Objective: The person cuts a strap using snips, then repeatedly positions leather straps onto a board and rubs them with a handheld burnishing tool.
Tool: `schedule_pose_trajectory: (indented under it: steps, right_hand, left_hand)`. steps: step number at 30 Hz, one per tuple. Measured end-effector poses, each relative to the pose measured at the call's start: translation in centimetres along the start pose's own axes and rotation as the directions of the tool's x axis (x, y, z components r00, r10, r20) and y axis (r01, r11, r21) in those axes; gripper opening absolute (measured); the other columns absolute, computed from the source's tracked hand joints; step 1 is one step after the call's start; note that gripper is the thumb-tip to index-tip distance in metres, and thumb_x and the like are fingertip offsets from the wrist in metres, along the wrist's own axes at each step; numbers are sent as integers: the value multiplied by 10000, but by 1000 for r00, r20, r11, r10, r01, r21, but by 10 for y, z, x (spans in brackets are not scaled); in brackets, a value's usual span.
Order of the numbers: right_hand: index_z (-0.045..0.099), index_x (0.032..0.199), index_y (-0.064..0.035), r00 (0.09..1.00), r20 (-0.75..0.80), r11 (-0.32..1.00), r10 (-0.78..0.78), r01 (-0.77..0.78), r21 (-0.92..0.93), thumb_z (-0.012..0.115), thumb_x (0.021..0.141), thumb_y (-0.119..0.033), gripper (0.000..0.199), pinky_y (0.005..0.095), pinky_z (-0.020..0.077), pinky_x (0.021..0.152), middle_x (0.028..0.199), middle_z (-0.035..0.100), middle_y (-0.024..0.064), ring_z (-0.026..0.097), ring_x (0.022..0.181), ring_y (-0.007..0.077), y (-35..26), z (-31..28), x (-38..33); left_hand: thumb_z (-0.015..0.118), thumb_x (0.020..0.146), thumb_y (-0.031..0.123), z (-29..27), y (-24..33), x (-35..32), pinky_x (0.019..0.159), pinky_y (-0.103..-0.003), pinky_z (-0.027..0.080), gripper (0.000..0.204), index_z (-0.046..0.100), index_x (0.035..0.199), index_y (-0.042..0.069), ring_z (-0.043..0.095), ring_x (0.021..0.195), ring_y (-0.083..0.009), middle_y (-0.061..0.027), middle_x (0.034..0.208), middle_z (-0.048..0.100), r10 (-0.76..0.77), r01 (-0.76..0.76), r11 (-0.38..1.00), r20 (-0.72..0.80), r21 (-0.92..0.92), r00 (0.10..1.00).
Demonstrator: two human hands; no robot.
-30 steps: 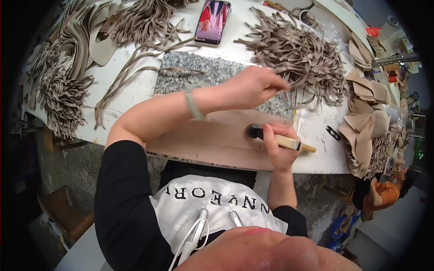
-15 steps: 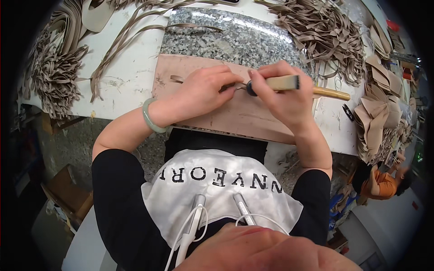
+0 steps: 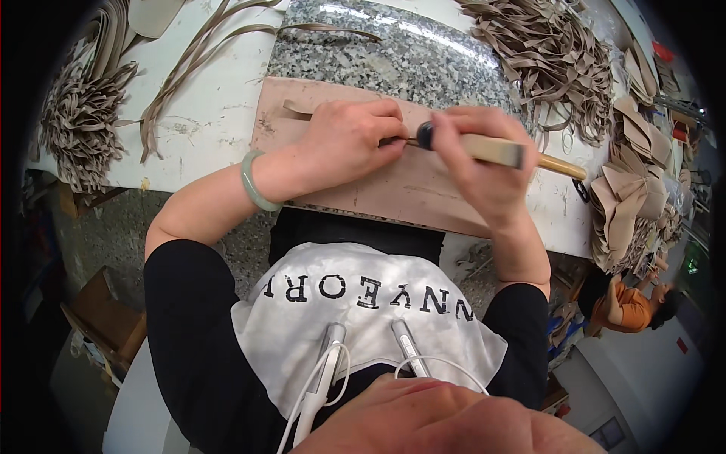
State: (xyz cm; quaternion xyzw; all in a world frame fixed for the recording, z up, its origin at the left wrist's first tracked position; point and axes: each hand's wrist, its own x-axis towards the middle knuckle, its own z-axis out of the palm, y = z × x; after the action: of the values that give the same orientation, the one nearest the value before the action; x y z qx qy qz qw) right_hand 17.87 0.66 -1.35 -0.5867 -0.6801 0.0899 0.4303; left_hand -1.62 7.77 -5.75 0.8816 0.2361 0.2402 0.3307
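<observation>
My left hand [image 3: 349,141] presses down on a thin taupe leather strip [image 3: 296,108] lying on a pinkish work board [image 3: 423,189]. The fingers pinch the strip near its middle. My right hand [image 3: 484,163] grips a wooden-handled brush [image 3: 499,150], with its dark head [image 3: 425,135] touching the strip just right of my left fingertips. The handle sticks out to the right, over the table. A pale green bangle [image 3: 255,181] is on my left wrist.
A speckled granite slab [image 3: 393,57] lies behind the board on a white table [image 3: 204,113]. Piles of taupe strips sit at the far right [image 3: 552,53] and left [image 3: 83,121]. Folded leather pieces [image 3: 628,204] are stacked at right. A person in orange [image 3: 624,303] is lower right.
My left hand came back from the far strip pile and now holds a strip on the board. My right hand brought the brush up to it. The view moved closer to the board.
</observation>
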Motion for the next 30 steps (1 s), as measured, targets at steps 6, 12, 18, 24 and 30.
schedule_pose_trajectory:
  steps: [6,12,18,24,30]
  right_hand:
    - [653,748,-127,999,-8,999,-41,42,29,836,754,-87,187,280,385,521,693,716,-34,627,524,134,-1,-7,7]
    - [654,754,-126,994,89,998,-67,68,-2,834,780,-96,185,283,384,527,686,713,-31,612,510,139,5,0,-1]
    - [656,754,-129,994,97,998,-55,55,7,840,775,-97,189,283,382,527,678,707,-29,605,504,143,3,-2,3]
    - [653,753,-133,985,104,990,-141,142,1,845,763,-91,197,282,383,529,692,716,-31,611,509,146,-4,5,6]
    - [647,753,-142,983,136,993,-120,122,-4,845,755,-90,205,280,382,528,689,714,-36,607,504,136,-6,4,14]
  left_hand:
    - [761,841,130,0,1,0,664,-357,564,114,757,934,64,696,753,-248,-35,931,698,-39,39,999,17,-14,999]
    - [725,865,223,-8,-4,1,669,-386,550,117,764,877,113,700,806,-225,6,912,677,-95,98,994,60,-44,994]
    - [749,857,133,-8,-2,-2,673,-351,543,111,755,932,51,688,770,-241,-35,932,687,-47,48,998,38,-35,998]
    - [726,847,211,-11,-1,-4,693,-391,554,125,770,869,96,697,820,-243,-9,875,676,-111,112,993,34,-40,993]
    - [772,822,144,-12,-6,-9,762,-361,542,114,741,895,63,647,887,-242,-26,921,663,30,-28,998,-27,55,999]
